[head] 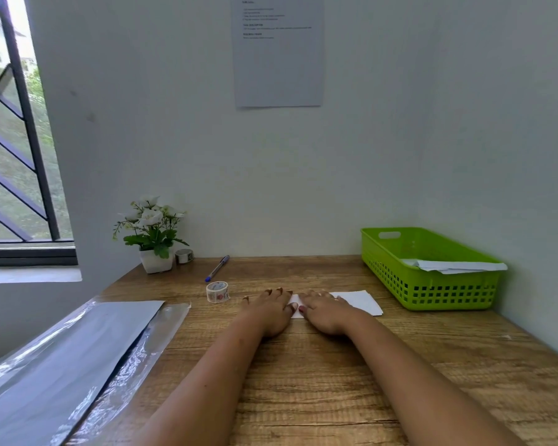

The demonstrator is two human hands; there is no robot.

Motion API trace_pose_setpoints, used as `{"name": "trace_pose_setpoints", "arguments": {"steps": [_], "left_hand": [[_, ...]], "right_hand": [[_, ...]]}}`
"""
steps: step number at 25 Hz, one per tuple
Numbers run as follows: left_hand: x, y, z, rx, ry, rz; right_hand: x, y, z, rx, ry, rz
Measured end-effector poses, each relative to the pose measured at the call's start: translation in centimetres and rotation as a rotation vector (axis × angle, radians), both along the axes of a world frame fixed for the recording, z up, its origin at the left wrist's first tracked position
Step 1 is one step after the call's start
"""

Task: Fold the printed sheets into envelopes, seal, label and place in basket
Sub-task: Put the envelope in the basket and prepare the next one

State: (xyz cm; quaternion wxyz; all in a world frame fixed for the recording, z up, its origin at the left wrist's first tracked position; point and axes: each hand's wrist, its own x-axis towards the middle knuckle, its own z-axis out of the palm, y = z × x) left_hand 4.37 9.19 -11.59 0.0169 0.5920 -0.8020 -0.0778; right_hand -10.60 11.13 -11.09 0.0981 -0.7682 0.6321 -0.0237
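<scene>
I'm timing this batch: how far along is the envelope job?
Done: white folded papers already lie in the green basket. In hand: left hand and right hand press flat on a white sheet on the table, mid-fold. Left: sealing with the tape roll, labelling with the pen, basketing; the plastic-wrapped pack at left seems to hold more sheets.

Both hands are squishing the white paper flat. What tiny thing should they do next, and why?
Probably the left hand should reach for the tape roll while the right hand holds the folded paper down. Both hands lie flat on the paper, it looks folded small, and the roll stands just beside the left hand, so sealing seems next.
</scene>
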Motion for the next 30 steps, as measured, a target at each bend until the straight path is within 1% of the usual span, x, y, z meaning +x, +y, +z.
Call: {"name": "trace_pose_setpoints", "arguments": {"steps": [2,5,9,12,14,16,18,20,23,25,27,28,30], "left_hand": [[0.0,0.1,0.1,0.024,-0.035,0.007],[0.2,0.1,0.4,0.055,-0.035,0.034],[0.4,1.0,0.2,0.065,-0.038,0.122],[0.7,2.9,0.4,0.021,-0.061,0.165],[0.8,4.5,1.0,0.034,-0.058,0.145],[1.7,6.1,1.8,0.088,-0.067,0.097],[4.0,8.1,2.5,0.088,-0.09,0.096],[7.7,10.6,2.9,0.039,-0.08,0.178],[14.3,14.5,3.1,-0.026,0.001,0.371],[18.5,16.6,2.7,-0.074,0.066,0.573],[22.3,18.1,2.2,-0.076,0.104,0.785],[23.8,18.4,2.0,-0.041,0.154,0.843],[25.6,18.6,2.0,0.03,0.301,0.866]], "right_hand": [[-0.9,-0.1,0.3,0.039,0.034,-0.071],[-2.6,-0.3,0.5,0.089,0.068,-0.168],[-3.8,-0.5,-0.1,0.083,0.088,-0.278],[-3.7,0.7,-0.3,-0.023,0.105,-0.393],[-3.6,2.0,0.1,-0.131,0.14,-0.476],[-3.0,3.0,0.7,-0.261,0.194,-0.456],[-1.1,3.9,1.6,-0.399,0.161,-0.349],[2.7,5.6,2.3,-0.439,0.016,-0.152],[10.4,9.5,2.7,-0.344,-0.242,0.229],[15.5,12.6,2.4,-0.259,-0.391,0.458],[19.5,15.3,1.8,-0.213,-0.416,0.631],[21.0,16.2,1.5,-0.223,-0.388,0.686],[23.1,17.1,1.1,-0.251,-0.309,0.729]]}}
